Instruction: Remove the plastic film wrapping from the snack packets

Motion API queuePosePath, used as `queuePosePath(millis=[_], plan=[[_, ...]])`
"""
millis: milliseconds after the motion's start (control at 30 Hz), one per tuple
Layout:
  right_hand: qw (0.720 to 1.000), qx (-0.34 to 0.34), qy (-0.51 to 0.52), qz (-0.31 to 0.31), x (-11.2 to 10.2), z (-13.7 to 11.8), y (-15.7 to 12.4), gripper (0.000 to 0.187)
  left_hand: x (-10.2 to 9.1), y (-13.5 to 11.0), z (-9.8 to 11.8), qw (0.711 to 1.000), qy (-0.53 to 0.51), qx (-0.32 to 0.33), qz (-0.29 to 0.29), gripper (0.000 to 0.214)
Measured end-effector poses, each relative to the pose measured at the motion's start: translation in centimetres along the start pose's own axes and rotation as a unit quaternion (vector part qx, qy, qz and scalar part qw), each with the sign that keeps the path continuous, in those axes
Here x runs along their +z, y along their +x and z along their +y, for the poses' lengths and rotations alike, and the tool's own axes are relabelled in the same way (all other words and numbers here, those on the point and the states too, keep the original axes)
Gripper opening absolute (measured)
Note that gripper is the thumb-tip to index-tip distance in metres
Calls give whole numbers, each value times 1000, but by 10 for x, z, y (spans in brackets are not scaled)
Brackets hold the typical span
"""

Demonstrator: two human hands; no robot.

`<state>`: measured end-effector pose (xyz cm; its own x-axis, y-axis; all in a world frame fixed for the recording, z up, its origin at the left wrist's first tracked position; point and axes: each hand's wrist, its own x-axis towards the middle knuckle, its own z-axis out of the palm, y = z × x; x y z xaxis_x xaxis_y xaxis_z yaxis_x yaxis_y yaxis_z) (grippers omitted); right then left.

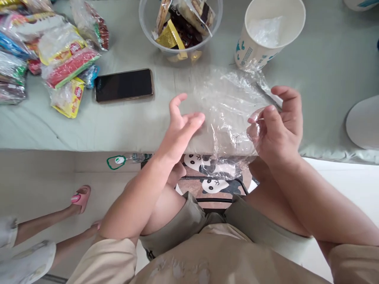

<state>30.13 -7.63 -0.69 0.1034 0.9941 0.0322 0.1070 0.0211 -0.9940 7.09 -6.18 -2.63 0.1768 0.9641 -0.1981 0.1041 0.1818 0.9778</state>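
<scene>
A clear plastic bag (pixel 227 106) lies crumpled over the front edge of the pale green covered table (pixel 118 126). My right hand (pixel 276 128) is closed, pinching the bag's right side between thumb and fingers. Just left of the bag, my left hand (pixel 180 126) is open with its fingers spread and holds nothing. Behind the bag stands a white paper cup (pixel 266 33) with clear plastic inside it.
A black phone (pixel 123 85) lies left of the bag. A clear bowl (pixel 180 23) of wrapped snacks stands at the back. Several snack packets (pixel 56 55) are piled at the far left. A white lid (pixel 364 122) sits at the right edge. Another person's legs and a pink sandal (pixel 80 197) are at lower left.
</scene>
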Motion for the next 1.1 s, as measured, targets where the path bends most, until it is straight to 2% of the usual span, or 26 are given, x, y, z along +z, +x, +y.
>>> queuePosePath(millis=[100, 233, 367, 500, 600, 700, 800, 900, 1000, 1067, 1100], plan=[[999, 1, 29, 14, -1, -5, -2, 38, 17, 0, 6, 999, 23, 11, -26, 64], [999, -8, 37, 20, 0, 6, 0, 38, 30, -4, 21, 995, 69, 56, 35, 81], [1000, -20, 18, 8, 0, 20, 4, 35, 31, -14, 29, 991, 72, 104, 30, 72], [999, -21, 38, 9, -2, 13, 0, 40, 26, -17, 26, 984, 82, 144, 61, 39], [997, -41, 40, -55, -3, -2, -7, 54, 17, -18, 28, 975, 77, 181, 100, 25], [993, -66, 7, -100, -4, -16, -14, 56, 6, -23, 34, 974, 69, 207, 64, 28], [990, -116, -24, -71, -6, -19, -16, 35, -3, -30, 37, 970, 122, 206, 30, 40], [979, -191, -55, -50, -9, -15, -16, 23, -10, -33, 33, 946, 213, 234, 70, 38], [967, -230, -97, -49, -13, -9, -15, 33, -14, -33, 27, 915, 264, 290, 92, 39], [961, -247, -114, -50, -15, -7, -16, 40, -16, -32, 26, 913, 265, 300, 74, 42], [958, -259, -114, -54, -15, -7, -17, 44, -17, -32, 26, 921, 258, 283, 65, 46]])
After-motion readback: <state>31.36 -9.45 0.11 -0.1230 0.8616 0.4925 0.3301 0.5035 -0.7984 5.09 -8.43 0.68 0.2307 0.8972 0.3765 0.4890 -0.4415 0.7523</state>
